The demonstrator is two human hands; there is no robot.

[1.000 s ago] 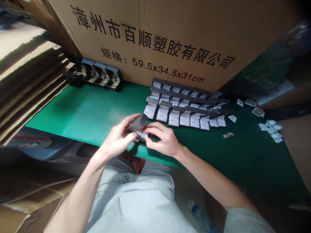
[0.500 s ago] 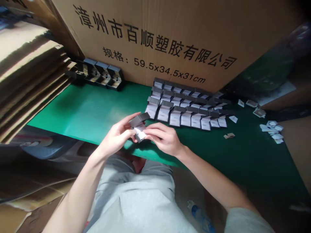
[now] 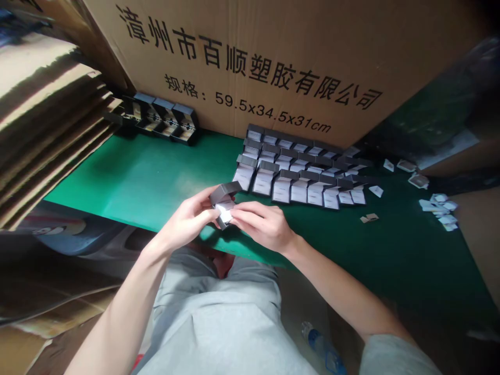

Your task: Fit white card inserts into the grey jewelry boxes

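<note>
A small grey hinged box [image 3: 223,197] with a white insert hangs open over the near edge of the green table [image 3: 156,177]. My left hand [image 3: 186,221] grips it from the left, fingers curled round its base and lid. My right hand [image 3: 262,224] meets it from the right, fingertips pressed on the white insert inside. Just beyond the hands, several open grey boxes with white inserts [image 3: 297,172] lie in tight rows on the table.
A big printed cardboard carton [image 3: 273,62] stands along the table's back. Three open dark boxes [image 3: 162,122] sit at the back left beside stacked flat cardboard [image 3: 42,114]. Loose white inserts [image 3: 437,208] are scattered at the right. A water bottle [image 3: 322,349] lies on the floor.
The box has turned slightly in my hands, its lid now more upright and the white insert seated lower. My right fingers moved from pinching the insert to pressing on it.
</note>
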